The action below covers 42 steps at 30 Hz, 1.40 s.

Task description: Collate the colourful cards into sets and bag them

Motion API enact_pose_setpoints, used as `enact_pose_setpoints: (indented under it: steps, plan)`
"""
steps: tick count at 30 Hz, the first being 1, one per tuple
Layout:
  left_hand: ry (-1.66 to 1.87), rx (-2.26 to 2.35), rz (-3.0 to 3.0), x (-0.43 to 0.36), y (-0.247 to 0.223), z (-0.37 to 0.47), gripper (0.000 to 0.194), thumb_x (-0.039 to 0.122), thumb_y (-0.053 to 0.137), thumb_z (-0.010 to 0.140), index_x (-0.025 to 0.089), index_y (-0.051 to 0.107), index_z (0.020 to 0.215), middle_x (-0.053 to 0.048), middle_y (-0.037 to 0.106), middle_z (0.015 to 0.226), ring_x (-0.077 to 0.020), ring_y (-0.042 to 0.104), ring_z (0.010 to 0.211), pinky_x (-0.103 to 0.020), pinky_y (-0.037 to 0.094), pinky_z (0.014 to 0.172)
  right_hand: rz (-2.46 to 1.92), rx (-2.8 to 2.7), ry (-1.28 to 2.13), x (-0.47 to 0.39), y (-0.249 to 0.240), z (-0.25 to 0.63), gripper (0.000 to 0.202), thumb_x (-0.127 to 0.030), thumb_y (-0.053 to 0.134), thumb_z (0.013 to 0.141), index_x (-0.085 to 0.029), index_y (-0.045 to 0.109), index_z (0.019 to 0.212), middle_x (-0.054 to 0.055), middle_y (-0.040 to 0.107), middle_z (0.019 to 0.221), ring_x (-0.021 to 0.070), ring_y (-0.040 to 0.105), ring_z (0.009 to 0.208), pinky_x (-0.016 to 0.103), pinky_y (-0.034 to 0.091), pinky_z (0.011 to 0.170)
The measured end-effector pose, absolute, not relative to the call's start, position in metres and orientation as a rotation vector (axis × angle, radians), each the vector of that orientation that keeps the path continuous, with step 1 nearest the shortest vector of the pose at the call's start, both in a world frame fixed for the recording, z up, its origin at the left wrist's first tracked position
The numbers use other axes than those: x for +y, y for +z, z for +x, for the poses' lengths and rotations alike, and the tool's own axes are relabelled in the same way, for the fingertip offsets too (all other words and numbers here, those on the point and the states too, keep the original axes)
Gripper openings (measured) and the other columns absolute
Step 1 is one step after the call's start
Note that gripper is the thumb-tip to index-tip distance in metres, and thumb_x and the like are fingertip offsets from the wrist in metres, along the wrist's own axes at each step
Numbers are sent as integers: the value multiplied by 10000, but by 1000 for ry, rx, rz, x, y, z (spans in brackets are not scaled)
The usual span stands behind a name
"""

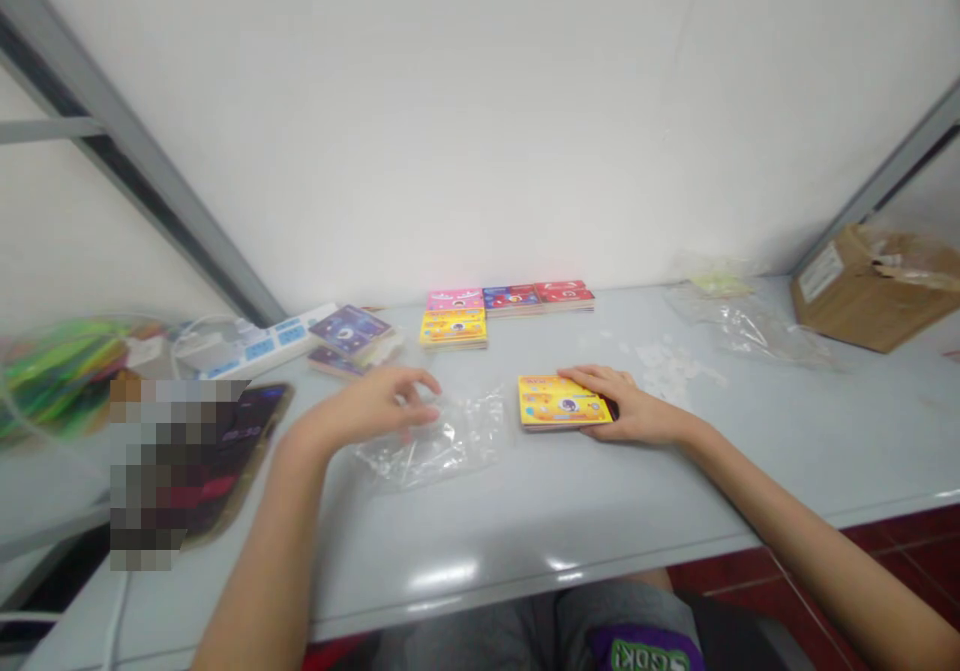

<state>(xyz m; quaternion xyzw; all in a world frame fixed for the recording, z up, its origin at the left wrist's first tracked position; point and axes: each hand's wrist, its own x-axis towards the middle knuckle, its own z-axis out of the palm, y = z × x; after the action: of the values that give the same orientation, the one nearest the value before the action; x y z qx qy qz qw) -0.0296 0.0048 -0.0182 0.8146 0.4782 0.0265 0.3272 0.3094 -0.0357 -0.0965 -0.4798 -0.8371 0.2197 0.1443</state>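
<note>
My right hand [619, 406] grips the right end of a stack of yellow cards [555, 401] lying on the table, thumb at the near edge and fingers over the far side. To its left lies a crumpled clear plastic bag [457, 441]. Over that bag hangs my left hand [397, 401], fingers curved and apart from the thumb, with nothing seen between them. Beyond the hands, against the wall, stand a pink and yellow card stack [454, 321], a blue card stack [512, 300] and a red card stack [564, 296].
Purple cards [351, 331] lie beside a white power strip [262, 346] at left. A phone [232, 451] rests nearer me. White paper bits [667, 366], another clear bag [757, 326] and a cardboard box [870, 286] are at right. Green bundles [67, 371] sit far left.
</note>
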Motion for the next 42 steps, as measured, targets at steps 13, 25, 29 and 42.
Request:
enact_pose_setpoints:
  steps: [13, 25, 29, 42]
  plan:
    - [-28, 1572, 2492, -19, -34, 1, 1064, 656, 646, 494, 107, 288, 1333, -189, 358, 1339, -367, 271, 1246, -515, 195, 998, -1378, -2167, 643, -29, -107, 317, 662, -511, 565, 711, -254, 366, 1288, 83, 412, 1296, 258, 391, 1179, 423, 307, 990]
    - [251, 1567, 2621, -14, -37, -10, 743, 473, 552, 725, 168, 247, 1330, -143, 364, 1349, -296, 342, 1228, -461, 266, 985, -1206, -1503, 893, -30, -104, 316, 662, -390, 681, 648, -272, 391, 1231, 67, 461, 1252, 233, 492, 1090, 381, 411, 918]
    - [464, 1511, 2679, -14, -37, -6, 783, 485, 558, 728, 178, 194, 1350, -131, 379, 1326, -285, 348, 1217, -437, 266, 994, -1154, -1226, 1102, -28, -98, 319, 654, -339, 736, 585, -294, 447, 1170, 30, 499, 1241, 207, 535, 1047, 319, 459, 864]
    - [354, 1206, 2676, -27, -46, 27, 760, 430, 562, 755, 205, 167, 1365, -105, 409, 1301, -258, 387, 1162, -398, 282, 963, -1240, -1233, 999, -34, -100, 307, 416, -418, 657, 667, -236, 581, 1033, 34, 649, 868, 184, 625, 723, 322, 536, 627]
